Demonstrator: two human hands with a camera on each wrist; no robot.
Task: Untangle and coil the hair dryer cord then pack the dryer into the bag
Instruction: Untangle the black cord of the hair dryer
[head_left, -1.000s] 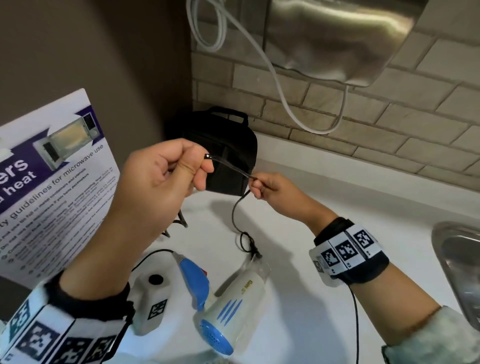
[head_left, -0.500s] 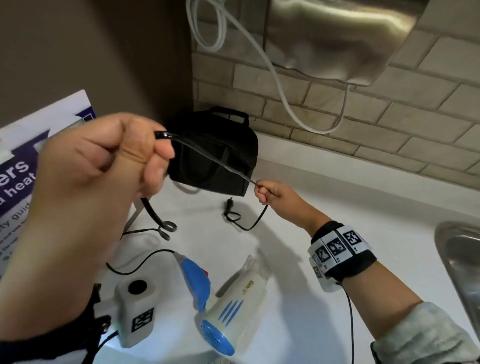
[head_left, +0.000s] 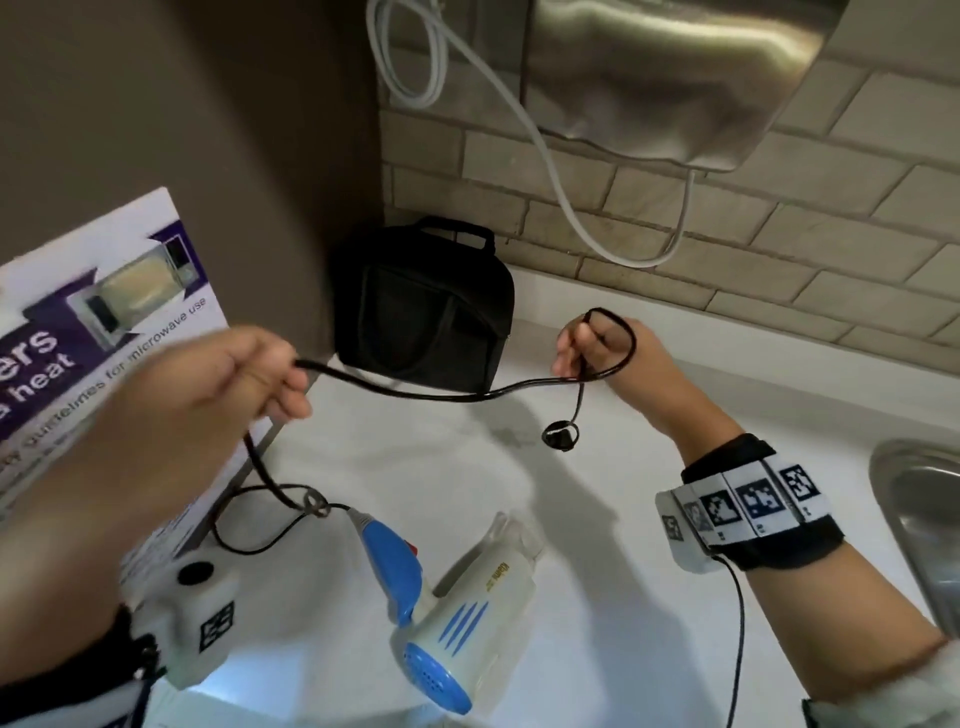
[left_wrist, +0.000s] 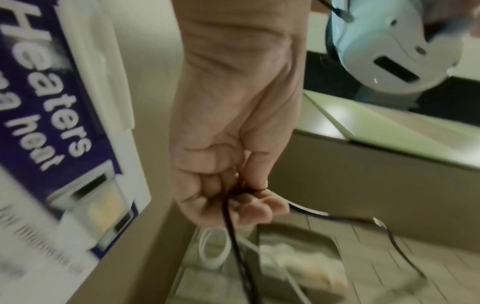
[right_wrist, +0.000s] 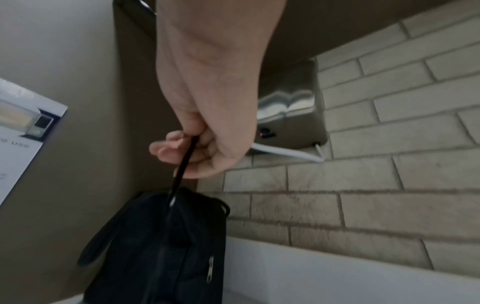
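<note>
A white and blue hair dryer (head_left: 467, 618) lies on the white counter (head_left: 597, 597) near me. Its black cord (head_left: 441, 397) runs from the blue handle up to my left hand (head_left: 260, 374), which pinches it, then sags across to my right hand (head_left: 597, 348). That hand grips the cord with one loop over its knuckles, and the plug (head_left: 560, 436) dangles below it. The black bag (head_left: 423, 306) stands closed in the back corner, behind the cord. The left wrist view shows the cord (left_wrist: 233, 226) leaving my curled fingers (left_wrist: 249, 205); the right wrist view shows the cord (right_wrist: 182, 164) over the bag (right_wrist: 161, 246).
A microwave guidelines poster (head_left: 93, 338) leans at the left. A steel hand dryer (head_left: 675, 78) with a white cable (head_left: 545, 156) hangs on the brick wall above. A steel sink (head_left: 924, 519) sits at the right edge.
My right hand has moved right and up and now carries a loop of cord over its knuckles. My left hand has dropped lower, and the cord between the hands has gone slack.
</note>
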